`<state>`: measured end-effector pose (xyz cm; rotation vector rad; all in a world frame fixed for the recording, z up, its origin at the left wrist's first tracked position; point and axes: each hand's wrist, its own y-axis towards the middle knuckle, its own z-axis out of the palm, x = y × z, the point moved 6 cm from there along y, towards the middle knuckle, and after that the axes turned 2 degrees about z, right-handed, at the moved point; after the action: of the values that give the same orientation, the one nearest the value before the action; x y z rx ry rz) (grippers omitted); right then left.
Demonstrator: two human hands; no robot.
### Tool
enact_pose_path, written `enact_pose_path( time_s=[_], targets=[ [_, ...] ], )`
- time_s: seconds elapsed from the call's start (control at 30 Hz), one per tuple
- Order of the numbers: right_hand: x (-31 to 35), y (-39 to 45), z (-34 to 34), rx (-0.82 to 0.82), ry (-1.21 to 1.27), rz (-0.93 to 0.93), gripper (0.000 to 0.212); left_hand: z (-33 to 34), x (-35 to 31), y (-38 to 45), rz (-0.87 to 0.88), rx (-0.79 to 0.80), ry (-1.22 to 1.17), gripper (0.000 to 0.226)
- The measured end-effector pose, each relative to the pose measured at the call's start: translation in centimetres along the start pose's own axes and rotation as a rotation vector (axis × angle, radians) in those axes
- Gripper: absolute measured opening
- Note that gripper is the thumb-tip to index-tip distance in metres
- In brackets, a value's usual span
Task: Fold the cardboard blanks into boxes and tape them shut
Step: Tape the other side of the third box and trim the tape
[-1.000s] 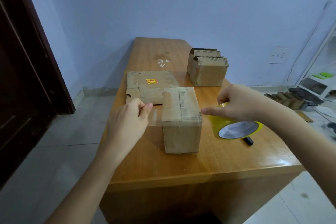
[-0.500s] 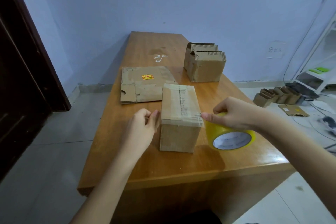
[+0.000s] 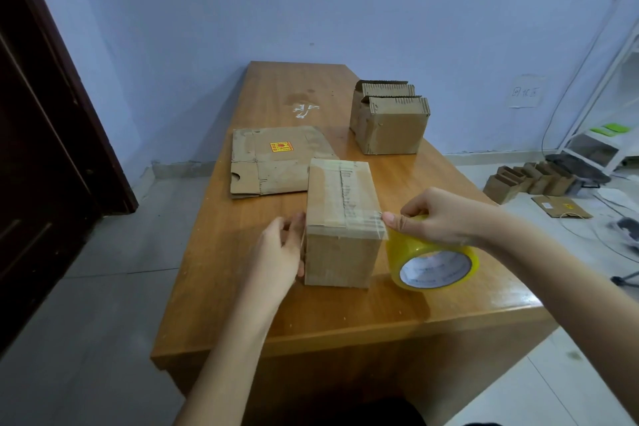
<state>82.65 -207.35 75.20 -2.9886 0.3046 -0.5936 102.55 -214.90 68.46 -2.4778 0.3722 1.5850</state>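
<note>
A closed cardboard box (image 3: 340,218) stands near the front of the wooden table (image 3: 242,287), with clear tape across its top seam and near edge. My left hand (image 3: 280,254) presses flat against the box's left side. My right hand (image 3: 439,216) grips a yellow tape roll (image 3: 432,259) just right of the box, its forefinger at the box's top right corner where the tape strip ends. A flat cardboard blank (image 3: 273,161) with a yellow sticker lies behind the box.
Two folded boxes (image 3: 390,119) with open top flaps stand at the table's back right. A dark door (image 3: 41,149) is at the left. More small boxes (image 3: 529,180), a flat blank and cables lie on the floor at right, beside a white shelf (image 3: 608,135).
My left hand has moved right from the flat blank's edge to the box's left side. My right hand has brought the tape roll down beside the box's right side.
</note>
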Motion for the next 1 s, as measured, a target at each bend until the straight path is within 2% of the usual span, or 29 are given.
enact_pose_path(
  time_s=[0.03,0.1,0.13,0.23,0.3,0.37,0.47,0.53,0.6,0.67,0.77,0.8,0.83,0.87,0.9,0.97,1.0],
  targets=[
    [0.0,0.0,0.0,0.005,0.003,0.000,0.064,0.3,0.2,0.0,-0.007,0.007,0.036,0.049],
    [0.0,0.0,0.0,0.015,0.011,0.000,0.064,0.6,0.7,-0.4,-0.024,-0.005,0.287,0.037],
    [0.1,-0.1,0.0,0.016,0.013,-0.004,0.065,0.5,0.9,-0.6,-0.029,-0.036,0.341,0.035],
    [0.2,0.0,-0.2,0.013,0.009,-0.014,0.067,0.4,1.5,-0.7,-0.011,-0.063,0.101,0.037],
    [0.3,0.0,-0.2,0.016,0.007,-0.026,0.067,-0.7,0.5,-1.5,0.101,-0.167,-0.079,0.033],
    [0.4,0.1,-0.1,0.017,0.015,-0.036,0.066,-1.5,-0.6,-3.0,0.228,-0.236,-0.273,0.038],
    [0.5,0.3,0.2,0.023,0.026,-0.053,0.066,0.9,-1.4,-5.5,0.275,-0.060,-0.403,0.048],
    [0.5,0.4,0.2,0.017,0.030,-0.059,0.067,2.6,-1.3,-6.7,0.283,-0.003,-0.298,0.049],
    [0.5,0.6,0.2,0.007,0.034,-0.055,0.069,2.8,-1.3,-6.8,0.295,-0.031,-0.242,0.050],
    [0.4,0.8,0.1,0.007,0.035,-0.051,0.068,2.4,-1.0,-6.1,0.247,-0.001,-0.238,0.059],
    [0.2,1.0,0.2,0.017,0.052,-0.050,0.071,1.1,-0.4,-5.1,0.154,0.052,-0.039,0.065],
    [0.1,1.0,0.3,0.022,0.060,-0.053,0.074,-0.2,-1.0,-5.1,0.194,-0.031,0.088,0.066],
    [0.1,1.1,0.5,0.025,0.067,-0.058,0.075,-1.7,-2.7,-5.4,0.331,-0.163,0.247,0.064],
    [0.1,1.1,0.6,0.026,0.074,-0.062,0.073,-2.5,-5.0,-5.9,0.535,-0.274,0.434,0.064],
    [0.1,1.1,0.6,0.028,0.083,-0.069,0.069,-2.1,-7.1,-6.5,0.735,-0.297,0.602,0.064],
    [0.3,1.0,0.6,0.040,0.114,-0.084,0.058,0.8,-9.2,-6.7,1.023,-0.131,0.842,0.061],
    [0.3,0.9,0.5,0.047,0.134,-0.085,0.052,2.1,-9.4,-6.5,1.077,-0.039,0.911,0.060]
  ],
)
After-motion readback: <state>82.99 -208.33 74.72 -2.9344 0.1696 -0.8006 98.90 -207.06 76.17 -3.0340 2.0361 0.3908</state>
